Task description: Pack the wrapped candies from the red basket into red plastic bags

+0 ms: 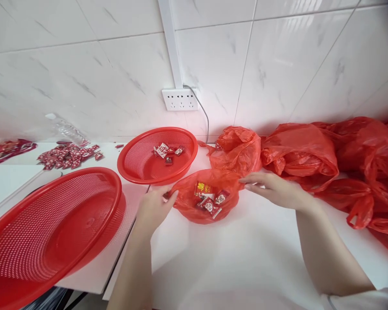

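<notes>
A small red plastic bag (194, 209) lies open on the white table (245, 258), with several wrapped candies (209, 199) inside it. My left hand (155, 206) pinches the bag's left rim, fingers closed on the plastic. My right hand (271, 188) holds the right rim with fingers stretched along it. Just behind the bag stands a red mesh basket (132, 165) with a few candies (167, 151) in it.
A larger empty red mesh basket (51, 224) sits at the near left, overhanging the table edge. More red plastic bags (310, 159) are heaped at the right. Loose candies (66, 156) and a clear bottle (67, 129) lie at the far left. A wall socket (179, 99) with a cable is behind.
</notes>
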Motion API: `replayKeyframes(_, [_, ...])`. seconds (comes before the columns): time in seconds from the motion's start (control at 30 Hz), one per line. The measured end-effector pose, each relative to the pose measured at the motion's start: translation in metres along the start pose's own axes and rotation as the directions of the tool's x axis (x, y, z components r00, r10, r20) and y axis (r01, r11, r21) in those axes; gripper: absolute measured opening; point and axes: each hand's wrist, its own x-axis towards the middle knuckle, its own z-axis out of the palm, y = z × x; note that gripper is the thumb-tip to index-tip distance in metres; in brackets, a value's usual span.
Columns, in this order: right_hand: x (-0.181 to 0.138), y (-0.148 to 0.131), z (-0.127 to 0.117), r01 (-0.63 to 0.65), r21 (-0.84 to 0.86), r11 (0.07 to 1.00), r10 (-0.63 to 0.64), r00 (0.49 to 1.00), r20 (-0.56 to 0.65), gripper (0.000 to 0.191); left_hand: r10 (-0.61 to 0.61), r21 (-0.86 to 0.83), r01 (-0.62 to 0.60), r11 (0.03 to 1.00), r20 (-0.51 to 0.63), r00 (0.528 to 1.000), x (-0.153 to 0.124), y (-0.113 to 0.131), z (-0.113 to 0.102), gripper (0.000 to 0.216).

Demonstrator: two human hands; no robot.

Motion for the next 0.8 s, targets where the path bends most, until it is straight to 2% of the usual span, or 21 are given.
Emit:
replayKeyframes(0.1, [-0.005, 0.000, -0.009, -0.011, 0.053, 0.999, 0.021, 0.981, -0.192, 0.033, -0.034, -0.333, -0.005, 0.943, -0.111, 0.993, -0.003, 0.004, -0.013, 0.028])
replayKeyframes(0.17, [-0.010, 0.002, -0.015, -0.009, 0.096, 0.995, 0.038, 0.950, -0.309, 0.034, -0.064, -0.533, -0.025, 0.845, -0.149, 0.987, -0.005, 0.008, -0.021, 0.026])
replayKeyframes(0.23, [-0.015, 0.004, -0.020, -0.006, 0.144, 0.990, 0.064, 0.913, -0.402, 0.035, -0.096, -0.665, -0.062, 0.744, -0.198, 0.975, -0.006, 0.014, -0.028, 0.022])
replayKeyframes(0.37, [-0.024, 0.005, -0.023, 0.029, 0.230, 0.973, 0.103, 0.836, -0.539, 0.033, -0.121, -0.732, -0.230, 0.641, -0.393, 0.912, -0.001, 0.034, -0.042, 0.010])
replayKeyframes(0.47, [-0.026, -0.003, -0.021, 0.100, 0.255, 0.962, 0.086, 0.771, -0.630, 0.031, -0.073, -0.754, -0.364, 0.547, -0.476, 0.876, 0.005, 0.047, -0.052, 0.008])
replayKeyframes(0.53, [-0.025, -0.009, -0.018, 0.199, 0.242, 0.950, 0.031, 0.708, -0.705, 0.038, -0.018, -0.792, -0.400, 0.461, -0.459, 0.888, 0.008, 0.053, -0.056, 0.012])
replayKeyframes(0.63, [-0.023, -0.015, -0.013, 0.335, 0.180, 0.925, -0.070, 0.615, -0.786, 0.049, 0.026, -0.848, -0.375, 0.375, -0.395, 0.918, 0.012, 0.062, -0.058, 0.028])
replayKeyframes(0.7, [-0.023, -0.016, -0.011, 0.377, 0.144, 0.915, -0.119, 0.592, -0.797, 0.048, 0.018, -0.872, -0.344, 0.349, -0.360, 0.933, 0.013, 0.067, -0.055, 0.037])
replayKeyframes(0.8, [-0.023, -0.015, -0.009, 0.382, 0.115, 0.917, -0.151, 0.599, -0.786, 0.049, 0.011, -0.872, -0.314, 0.376, -0.334, 0.942, 0.013, 0.073, -0.048, 0.038])
